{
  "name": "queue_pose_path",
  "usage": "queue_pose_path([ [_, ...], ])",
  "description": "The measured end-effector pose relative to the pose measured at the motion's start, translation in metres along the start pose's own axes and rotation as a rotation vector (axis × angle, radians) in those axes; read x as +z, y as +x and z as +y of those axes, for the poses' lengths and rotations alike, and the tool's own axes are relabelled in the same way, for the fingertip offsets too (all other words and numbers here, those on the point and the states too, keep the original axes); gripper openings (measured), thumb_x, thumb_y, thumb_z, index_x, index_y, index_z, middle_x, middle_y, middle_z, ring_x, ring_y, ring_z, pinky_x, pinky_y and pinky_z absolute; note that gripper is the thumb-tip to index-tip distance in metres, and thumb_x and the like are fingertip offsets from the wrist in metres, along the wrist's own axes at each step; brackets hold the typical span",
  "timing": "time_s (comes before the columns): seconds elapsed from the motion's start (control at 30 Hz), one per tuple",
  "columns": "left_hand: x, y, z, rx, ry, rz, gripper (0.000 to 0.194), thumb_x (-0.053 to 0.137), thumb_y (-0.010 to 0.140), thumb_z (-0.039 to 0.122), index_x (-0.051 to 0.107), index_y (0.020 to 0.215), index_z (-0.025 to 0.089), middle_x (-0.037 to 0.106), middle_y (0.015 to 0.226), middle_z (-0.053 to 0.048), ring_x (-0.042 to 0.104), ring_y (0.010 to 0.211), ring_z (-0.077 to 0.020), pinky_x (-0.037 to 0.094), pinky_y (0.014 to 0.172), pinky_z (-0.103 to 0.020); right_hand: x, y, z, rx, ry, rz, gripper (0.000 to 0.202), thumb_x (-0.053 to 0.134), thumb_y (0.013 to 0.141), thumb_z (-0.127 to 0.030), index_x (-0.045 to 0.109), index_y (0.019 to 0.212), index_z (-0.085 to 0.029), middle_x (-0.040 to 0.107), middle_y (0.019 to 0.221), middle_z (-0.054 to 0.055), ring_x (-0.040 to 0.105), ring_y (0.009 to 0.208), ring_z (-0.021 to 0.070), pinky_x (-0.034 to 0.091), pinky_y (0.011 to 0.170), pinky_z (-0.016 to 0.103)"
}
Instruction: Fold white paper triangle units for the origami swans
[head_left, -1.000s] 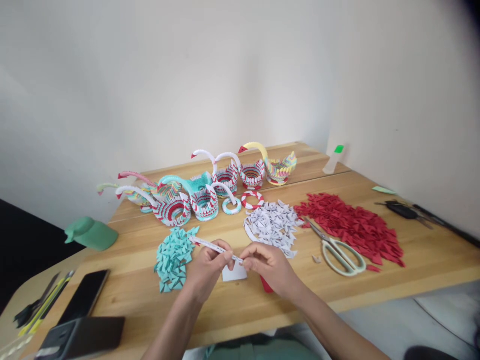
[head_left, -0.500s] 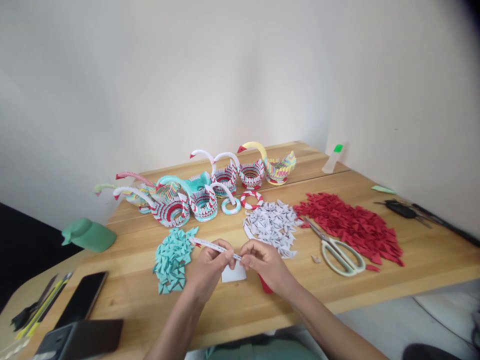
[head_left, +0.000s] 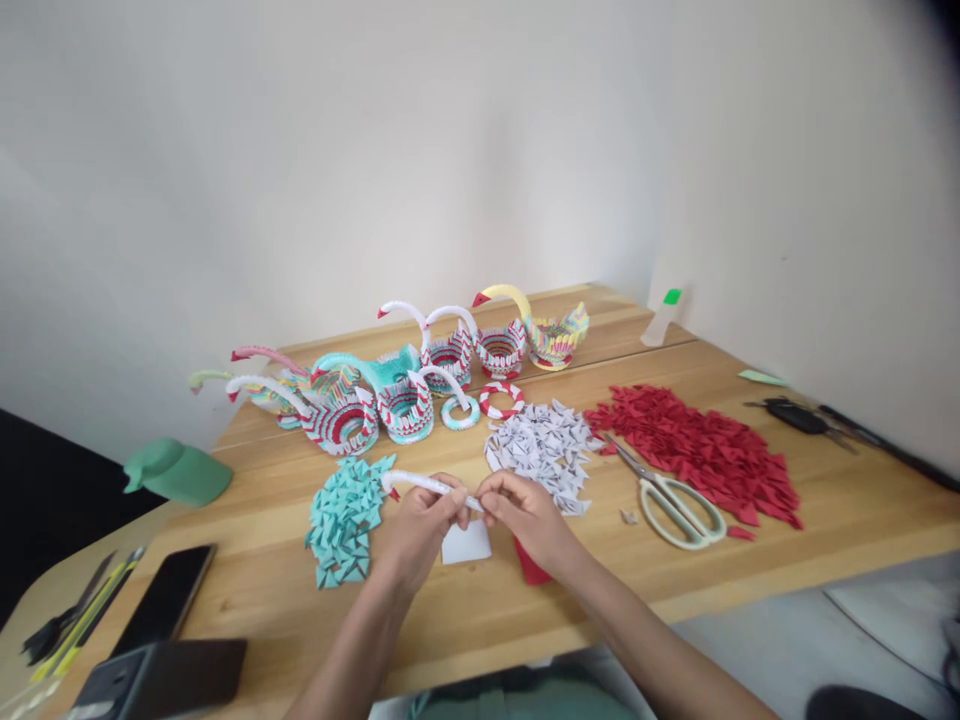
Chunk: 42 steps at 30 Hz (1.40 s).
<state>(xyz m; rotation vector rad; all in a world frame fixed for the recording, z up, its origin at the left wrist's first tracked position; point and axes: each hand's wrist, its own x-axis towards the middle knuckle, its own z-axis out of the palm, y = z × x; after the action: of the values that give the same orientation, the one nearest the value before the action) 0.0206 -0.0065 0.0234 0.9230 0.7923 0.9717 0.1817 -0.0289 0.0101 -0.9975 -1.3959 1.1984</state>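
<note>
now pinching the white paper neck (head_left: 417, 480) above the surface (head_left: 442, 630) with closed grip of left hand (head_left: 426, 522) and right hand (head_left: 528, 520), having just rolled it to show more curve, presumably to work another side

L hand (head_left: 429, 525) is covering the mid pt of the white paper neck (head_left: 412, 480); R hand (head_left: 529, 515) is hiding its other end + blocking pt of a red item (head_left: 531, 566). Black box (head_left: 180, 678), btm L, & dark rounded thing (head_left: 855, 703), btm R, are running out of view.
</note>
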Motion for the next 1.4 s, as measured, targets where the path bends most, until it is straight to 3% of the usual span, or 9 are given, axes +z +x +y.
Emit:
queue_pose_path([
  [0.1,-0.004,0.006,0.0,-0.004,0.001,0.05,0.031,0.073,0.067,0.038,0.054,0.066,0.014,0.051,0.049,0.003,0.044,0.048,-0.0097,0.031,0.053,-0.024,-0.009,0.003,-0.005,-0.04,-0.101,0.039,0.027,0.044,0.092,-0.038,0.06,0.085,-0.017,0.059,0.072,0.0,0.055,0.068,0.0129,0.043,0.067,0.024],
  [0.2,-0.006,0.009,0.001,0.008,-0.018,0.047,0.032,0.072,0.069,0.04,0.054,0.067,0.013,0.05,0.048,0.003,0.044,0.047,-0.0087,0.031,0.053,-0.023,-0.012,0.003,-0.009,-0.04,-0.185,0.037,0.023,0.046,0.091,-0.035,0.062,0.086,-0.018,0.061,0.075,0.0,0.056,0.071,0.0136,0.043,0.068,0.024],
  [0.47,-0.008,0.004,0.006,-0.039,-0.107,-0.095,0.028,0.072,0.07,0.036,0.056,0.071,0.013,0.052,0.054,0.002,0.047,0.053,-0.01,0.035,0.058,-0.024,0.002,-0.004,-0.018,-0.037,-0.206,-0.015,0.018,0.052,0.087,-0.029,0.066,0.087,-0.018,0.065,0.073,0.001,0.059,0.071,0.0141,0.044,0.066,0.023],
  [0.8,-0.009,-0.003,0.009,-0.04,-0.118,-0.2,0.02,0.071,0.073,0.029,0.059,0.073,0.013,0.056,0.059,-0.001,0.05,0.055,-0.0105,0.035,0.059,-0.024,0.0,-0.011,-0.034,-0.331,-0.511,-0.053,0.017,0.05,0.091,-0.024,0.066,0.09,-0.021,0.068,0.082,0.003,0.061,0.074,0.0145,0.045,0.069,0.025],
  [1.0,-0.007,-0.003,0.008,-0.037,-0.065,-0.183,0.023,0.072,0.071,0.031,0.058,0.073,0.013,0.055,0.058,-0.001,0.049,0.055,-0.0108,0.035,0.059,-0.024,-0.004,-0.014,-0.034,-0.446,-0.632,-0.058,0.022,0.043,0.094,-0.025,0.064,0.094,-0.02,0.067,0.082,0.004,0.06,0.074,0.0157,0.044,0.068,0.027],
  [1.13,-0.006,-0.003,0.008,-0.007,0.006,-0.153,0.024,0.072,0.07,0.033,0.059,0.072,0.013,0.055,0.054,0.0,0.048,0.054,-0.011,0.034,0.058,-0.024,-0.004,-0.016,-0.033,-0.513,-0.839,-0.067,0.025,0.039,0.094,-0.021,0.063,0.092,-0.018,0.064,0.077,0.006,0.057,0.072,0.0174,0.042,0.065,0.028],
  [1.27,-0.004,-0.004,0.01,0.047,0.118,-0.108,0.022,0.07,0.071,0.033,0.059,0.071,0.014,0.055,0.053,0.001,0.047,0.054,-0.0113,0.034,0.059,-0.024,0.002,-0.018,-0.029,-0.503,-0.988,-0.013,0.024,0.038,0.091,-0.014,0.062,0.088,-0.018,0.062,0.073,0.007,0.056,0.07,0.0176,0.04,0.064,0.029],
  [1.4,-0.002,-0.004,0.013,0.066,0.186,-0.068,0.022,0.069,0.071,0.033,0.059,0.07,0.014,0.055,0.053,0.001,0.046,0.054,-0.0112,0.033,0.059,-0.024,0.003,-0.016,-0.027,-0.402,-0.882,0.021,0.021,0.042,0.09,-0.014,0.062,0.089,-0.018,0.064,0.076,0.006,0.058,0.07,0.0167,0.04,0.065,0.027],
])
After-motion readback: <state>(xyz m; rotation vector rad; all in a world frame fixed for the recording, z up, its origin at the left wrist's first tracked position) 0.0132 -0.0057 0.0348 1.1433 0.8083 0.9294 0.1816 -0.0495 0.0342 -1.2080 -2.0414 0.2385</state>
